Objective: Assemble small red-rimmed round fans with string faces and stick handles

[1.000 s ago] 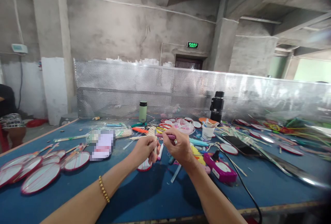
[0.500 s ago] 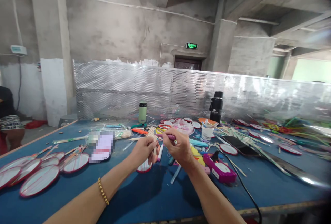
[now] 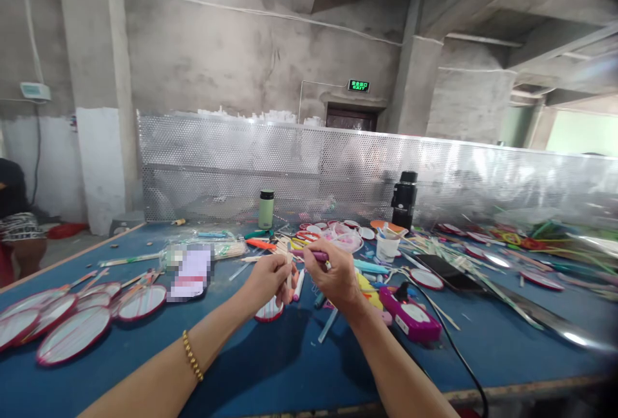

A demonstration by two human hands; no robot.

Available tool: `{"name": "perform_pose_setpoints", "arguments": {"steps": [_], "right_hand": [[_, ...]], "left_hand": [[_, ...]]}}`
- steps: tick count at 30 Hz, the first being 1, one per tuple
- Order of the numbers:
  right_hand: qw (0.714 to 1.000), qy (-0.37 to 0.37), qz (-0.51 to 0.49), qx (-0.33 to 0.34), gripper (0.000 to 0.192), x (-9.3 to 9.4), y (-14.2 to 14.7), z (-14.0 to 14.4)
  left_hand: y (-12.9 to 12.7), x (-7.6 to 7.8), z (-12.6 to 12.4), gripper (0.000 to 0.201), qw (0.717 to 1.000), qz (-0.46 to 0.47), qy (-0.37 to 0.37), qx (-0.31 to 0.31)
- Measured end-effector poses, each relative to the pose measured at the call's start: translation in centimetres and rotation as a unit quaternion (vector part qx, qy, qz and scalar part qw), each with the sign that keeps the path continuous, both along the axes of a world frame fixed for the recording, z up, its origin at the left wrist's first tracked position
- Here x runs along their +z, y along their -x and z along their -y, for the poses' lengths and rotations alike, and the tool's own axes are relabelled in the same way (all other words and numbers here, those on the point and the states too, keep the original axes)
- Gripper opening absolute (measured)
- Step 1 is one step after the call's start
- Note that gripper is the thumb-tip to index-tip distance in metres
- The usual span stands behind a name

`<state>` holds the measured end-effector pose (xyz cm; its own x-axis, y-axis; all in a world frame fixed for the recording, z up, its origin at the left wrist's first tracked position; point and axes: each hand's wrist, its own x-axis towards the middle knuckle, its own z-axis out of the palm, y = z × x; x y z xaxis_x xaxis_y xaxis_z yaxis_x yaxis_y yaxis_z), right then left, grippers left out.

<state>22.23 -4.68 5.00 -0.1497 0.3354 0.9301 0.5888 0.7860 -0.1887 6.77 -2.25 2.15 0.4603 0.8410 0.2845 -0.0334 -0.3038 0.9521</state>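
My left hand [image 3: 271, 279] pinches a thin pale stick [image 3: 290, 256] upright between thumb and fingers. My right hand [image 3: 335, 273] is closed around a slim purple pen-like tool [image 3: 316, 255], whose end points left at the top of the stick. Whether that end touches the stick is too small to tell. Just below my left hand is a white disc with a red rim [image 3: 268, 312], partly covered by the fingers; I cannot tell if it joins the stick. A white and pink marker [image 3: 299, 286] lies between my hands.
Red-rimmed white discs on sticks [image 3: 74, 335] lie at left beside a phone [image 3: 192, 273]. A purple box [image 3: 410, 315] with a black cable sits right of my right arm. Behind stand a white cup [image 3: 387, 248], a green bottle [image 3: 266, 210] and a black flask [image 3: 404, 202].
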Motion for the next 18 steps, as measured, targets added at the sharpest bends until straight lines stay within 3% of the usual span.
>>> {"name": "perform_pose_setpoints", "arguments": {"steps": [18], "right_hand": [[1.0, 0.0, -0.004, -0.006, 0.015, 0.2, 0.0, 0.22]], "left_hand": [[0.01, -0.08, -0.01, 0.02, 1.0, 0.0, -0.001, 0.002]]}}
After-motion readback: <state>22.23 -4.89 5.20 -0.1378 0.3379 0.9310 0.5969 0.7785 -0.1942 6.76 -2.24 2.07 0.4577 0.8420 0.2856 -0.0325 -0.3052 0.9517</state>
